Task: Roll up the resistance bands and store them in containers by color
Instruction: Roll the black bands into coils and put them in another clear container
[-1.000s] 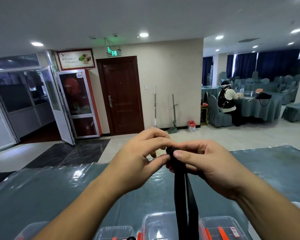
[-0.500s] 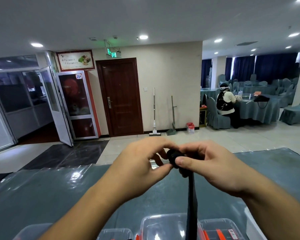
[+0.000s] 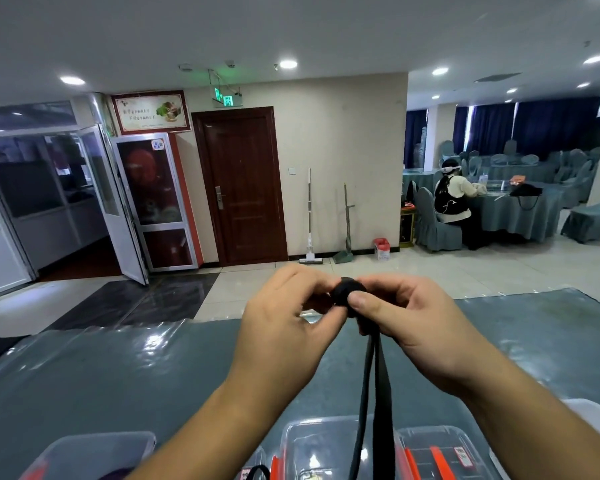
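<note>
Both hands pinched the black band (image 3: 347, 292): the left hand (image 3: 284, 317) and right hand (image 3: 409, 317) held its small tight roll up above the table (image 3: 84, 375). Only a little was rolled. Most of it hung down in a long tail toward the clear boxes (image 3: 326, 441) at the table's near edge. Rolling was left, then putting it away.

- The left hand (image 3: 284, 327) and forearm, rising from bottom centre, were bare, without sleeve.
- The right hand (image 3: 413, 323) and forearm, lower right, likewise wore nothing.
</note>
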Tool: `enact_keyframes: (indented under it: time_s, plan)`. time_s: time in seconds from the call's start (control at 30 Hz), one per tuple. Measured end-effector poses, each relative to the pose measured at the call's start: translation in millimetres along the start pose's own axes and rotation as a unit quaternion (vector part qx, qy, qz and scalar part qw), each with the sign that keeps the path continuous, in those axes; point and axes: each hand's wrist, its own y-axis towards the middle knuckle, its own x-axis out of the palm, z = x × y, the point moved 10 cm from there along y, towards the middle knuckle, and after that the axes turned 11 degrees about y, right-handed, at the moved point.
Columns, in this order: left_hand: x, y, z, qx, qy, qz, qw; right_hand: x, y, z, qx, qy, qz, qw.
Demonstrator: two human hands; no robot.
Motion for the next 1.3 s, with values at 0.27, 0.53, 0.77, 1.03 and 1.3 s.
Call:
enact_keyframes:
  time_s: [0.27,0.53,0.77,1.03,1.3]
  plan:
    - [39,-13,-43,-0.237,-0.291,-0.186,0.908,-3,-4,-2,0.020,-0.150,-0.043,0.988]
    - [50,-27,-53,-0.330,-0.447,-0.078,0.828,-14,-6,5,-0.036,0.024,0.107,0.993]
    - [52,-24,-53,-0.326,-0.405,-0.142,0.842,-23,-7,8,-0.059,0.014,0.132,0.989]
    - [54,-16,-49,-0.282,-0.362,-0.282,0.843,-13,-5,0,-0.051,-0.069,0.052,0.995]
    - [67,-24,-51,-0.356,-0.465,-0.211,0.783,-20,-5,0,-0.077,-0.111,0.079,0.988]
